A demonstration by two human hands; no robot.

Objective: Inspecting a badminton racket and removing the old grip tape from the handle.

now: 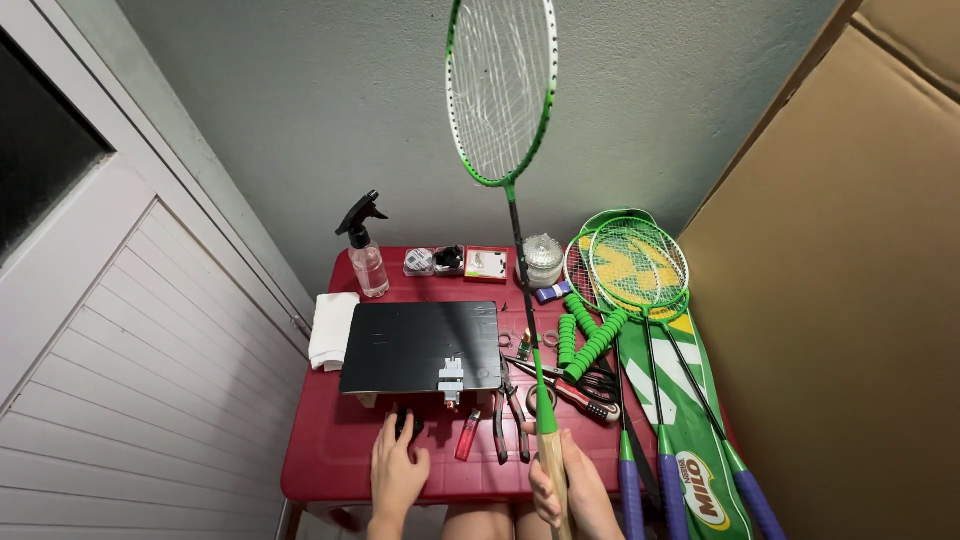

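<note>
Two hands were at the near edge of the red worktop (330,455). The right hand (566,490) had its fingers (541,492) wrapped tight round the bare wooden handle of a green badminton racket (503,95), which stood nearly upright, its dark shaft rising past the worktop and its strung head high against the grey wall (300,100). The left hand (396,472) lay palm down, its fingers (386,437) spread slightly and closed on nothing, the tips touching a small dark object (404,422) that I could not make out, just below the front edge of a flat black board (420,345). Between the hands lay a red lighter (467,434) and a pair of pliers (497,420), with scissors (598,380) and a cutter beyond them. Green grip rolls (584,340) sat to the right of the board. A folded white cloth (332,330) lay on the board's left. At the back stood a spray bottle (364,250), a small red box (486,263) and a clear jar (543,258). More rackets (640,275) leaned on a green cover (690,400) beside the worktop, next to a big cardboard sheet (850,280).
</note>
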